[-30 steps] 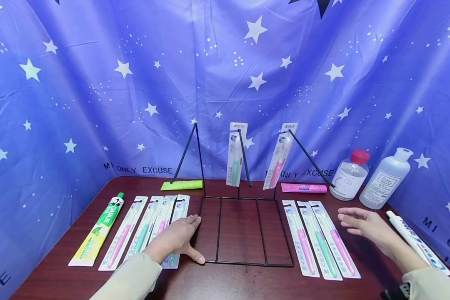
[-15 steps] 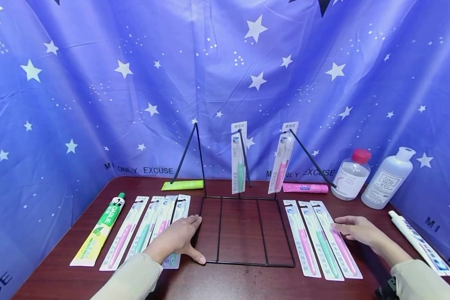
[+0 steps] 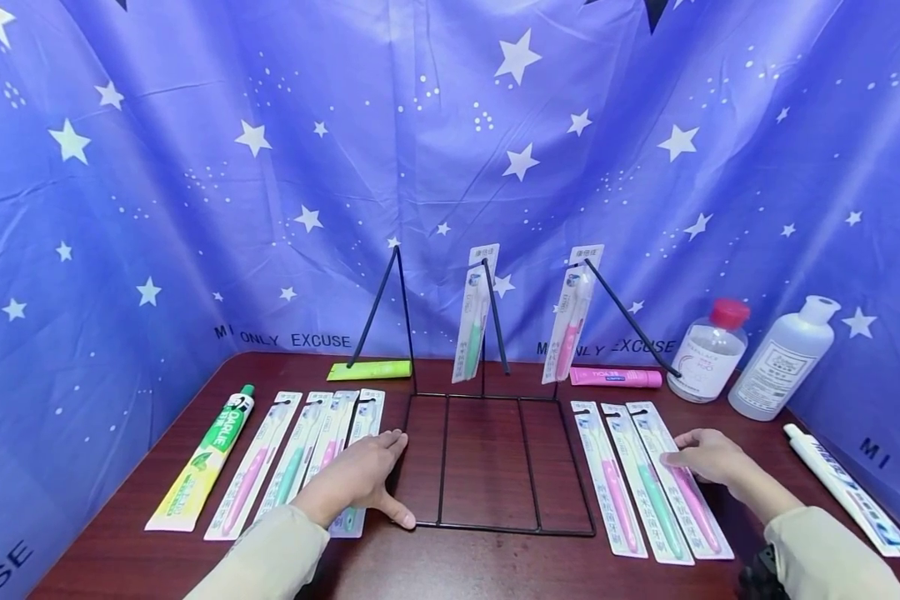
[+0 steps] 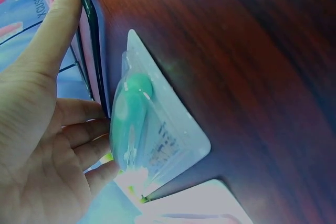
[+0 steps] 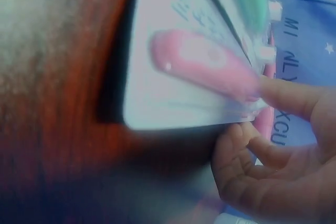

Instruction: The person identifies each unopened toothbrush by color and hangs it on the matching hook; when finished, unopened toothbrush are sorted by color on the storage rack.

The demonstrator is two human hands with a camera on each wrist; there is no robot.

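Observation:
My left hand [image 3: 367,479] rests at the left side of a black wire display rack [image 3: 513,530], fingers extended and thumb at its front corner. Beside and partly under that hand lies a packaged green toothbrush [image 4: 134,108]. My right hand [image 3: 712,461] pinches the edge of a packaged pink toothbrush [image 3: 693,510], the rightmost of three packs there. In the right wrist view the thumb is on top of this pink toothbrush pack [image 5: 194,61] and the fingers curl at its edge. A green toothbrush pack [image 3: 474,321] and a pink one [image 3: 567,329] hang from the rack's hooks.
More packaged toothbrushes [image 3: 251,479] and a Darlie toothpaste tube [image 3: 206,462] lie at left. Green [image 3: 371,370] and pink [image 3: 615,377] tubes lie behind the rack. Two bottles, one red-capped [image 3: 708,354], stand back right, near a white toothpaste tube [image 3: 847,487].
My right hand has moved left and down onto the rightmost pink toothbrush pack and now pinches its edge. The hanging packs swing slightly. My left hand has stayed at the rack.

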